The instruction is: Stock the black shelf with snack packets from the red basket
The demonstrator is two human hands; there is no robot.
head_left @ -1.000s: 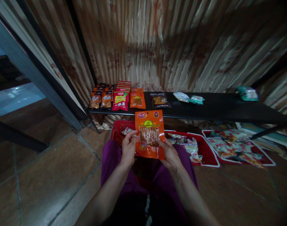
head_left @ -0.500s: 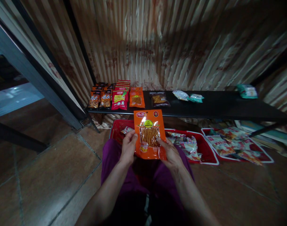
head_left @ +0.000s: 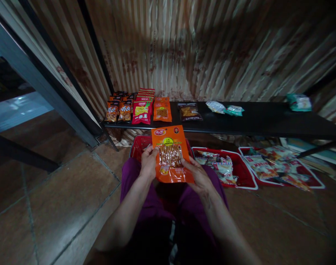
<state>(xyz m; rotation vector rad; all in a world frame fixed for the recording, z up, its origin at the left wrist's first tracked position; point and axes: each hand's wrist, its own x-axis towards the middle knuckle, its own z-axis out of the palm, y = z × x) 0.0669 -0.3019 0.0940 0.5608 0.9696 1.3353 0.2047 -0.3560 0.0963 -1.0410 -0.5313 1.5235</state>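
An orange snack packet [head_left: 172,175] with a clear window showing brown sticks is held up over my lap. My left hand [head_left: 149,162] pinches its left edge, thumb in front. On the opposite side my right hand [head_left: 198,175] grips the lower right edge, with the thumb on the window. The packet's top leans slightly left. Beyond it, on the low black shelf [head_left: 239,125], stands a similar orange packet [head_left: 162,109], beside red snack packets [head_left: 142,111] and black-and-orange snack bags [head_left: 125,112] at the left end.
A dark snack bag [head_left: 189,111], a white packet [head_left: 215,107] and green-and-white packets [head_left: 234,110] lie farther right on the shelf. Red baskets [head_left: 246,177] with snack bags stand on the floor below. A dark metal post [head_left: 95,48] rises at the left.
The held orange packet has tilted a little to the left, both hands still on it. My view has shifted slightly; the shelf goods stay in place.
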